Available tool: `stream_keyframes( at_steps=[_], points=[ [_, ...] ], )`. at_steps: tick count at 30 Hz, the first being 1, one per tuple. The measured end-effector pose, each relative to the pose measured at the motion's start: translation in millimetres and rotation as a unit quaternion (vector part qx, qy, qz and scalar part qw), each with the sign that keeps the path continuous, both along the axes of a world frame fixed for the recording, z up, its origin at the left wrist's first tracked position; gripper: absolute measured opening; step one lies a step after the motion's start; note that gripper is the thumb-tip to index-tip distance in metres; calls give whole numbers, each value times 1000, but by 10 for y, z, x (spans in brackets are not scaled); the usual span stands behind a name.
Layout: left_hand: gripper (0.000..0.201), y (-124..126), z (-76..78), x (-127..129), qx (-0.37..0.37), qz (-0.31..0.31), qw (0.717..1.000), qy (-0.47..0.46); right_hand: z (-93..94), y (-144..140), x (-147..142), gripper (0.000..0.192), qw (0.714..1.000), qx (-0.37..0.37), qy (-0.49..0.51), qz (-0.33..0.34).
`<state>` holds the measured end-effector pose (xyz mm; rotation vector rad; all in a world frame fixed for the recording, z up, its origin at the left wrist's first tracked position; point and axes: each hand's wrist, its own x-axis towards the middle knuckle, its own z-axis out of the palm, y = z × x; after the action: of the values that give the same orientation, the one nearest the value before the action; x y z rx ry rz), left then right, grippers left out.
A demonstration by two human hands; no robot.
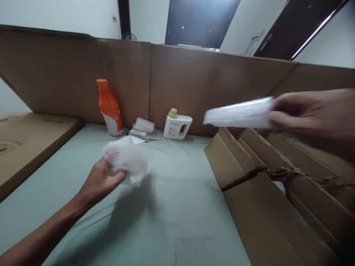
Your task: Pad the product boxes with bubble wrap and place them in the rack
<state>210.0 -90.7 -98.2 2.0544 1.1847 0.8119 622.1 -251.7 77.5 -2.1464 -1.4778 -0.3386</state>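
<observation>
The right hand point(307, 111) gripped a flat white packet point(240, 113) above the open cardboard box point(266, 207), its long axis pointing left toward the left hand point(100, 181). That hand clutched crumpled bubble wrap point(126, 159) low over the green-covered bench point(172, 207), well apart.

1 head-worn view, forward and down, close over the green table point(177, 207) toward the cardboard wall point(194, 85).
</observation>
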Motion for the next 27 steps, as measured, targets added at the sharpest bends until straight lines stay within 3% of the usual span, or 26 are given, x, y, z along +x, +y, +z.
stream_keyframes(
  at_steps=[1,3,5,7,10,14,17,21,24,27],
  points=[
    [47,154,42,74,80,17,996,35,-77,220,-246,21,1000,12,-3,14],
    [54,447,59,268,204,33,971,124,-382,728,-660,17,990,-62,120,34],
    [64,709,-31,461,248,14,945,215,-805,1200,-893,17,980,-119,155,44],
    [80,927,-221,585,233,-30,929,287,-1241,1522,-959,19,971,-171,159,51],
    [88,1162,-607,591,223,-92,913,330,-1776,1680,-935,56,964,-214,140,77],
    [74,1362,-1030,501,259,-170,899,309,-2251,1677,-1028,86,951,-264,107,120],
    [72,1516,-1154,593,252,-179,905,293,-2494,1831,-1186,79,949,-280,80,121],
    [70,1642,-1139,864,246,-128,918,285,-2653,2127,-1329,62,963,-250,42,88],
    [69,1518,-1115,942,253,-83,923,277,-2655,2161,-1411,59,971,-233,23,59],
    [64,1258,-1149,824,288,-73,921,252,-2624,2041,-1531,56,973,-225,4,51]
  ],
)
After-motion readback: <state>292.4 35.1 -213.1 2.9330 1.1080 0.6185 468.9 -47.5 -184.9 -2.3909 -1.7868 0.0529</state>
